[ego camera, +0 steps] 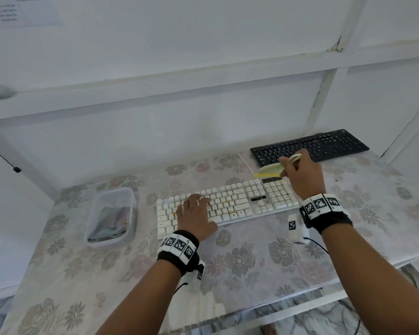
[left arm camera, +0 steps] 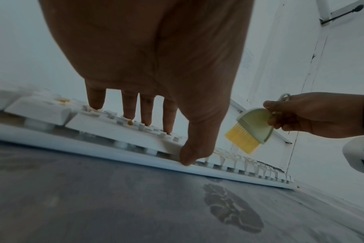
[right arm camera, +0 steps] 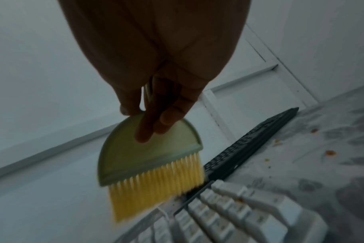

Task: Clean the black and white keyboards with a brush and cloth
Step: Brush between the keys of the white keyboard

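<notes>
The right hand (ego camera: 302,175) pinches a brush (right arm camera: 150,157), pale green half-round body with yellow bristles, just above the far edge of the white keyboard (ego camera: 237,201), whose keys carry orange crumbs. The left hand (ego camera: 196,217) rests flat, fingers straight, on its left keys; the black keyboard (ego camera: 324,145) lies beyond.

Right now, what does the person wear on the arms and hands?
Both forearms are bare, without sleeves, and the left hand and right hand wear no gloves. Each wrist carries a black fabric band topped with white blocks printed with black square markers. A thin black cable hangs below each wrist.
</notes>
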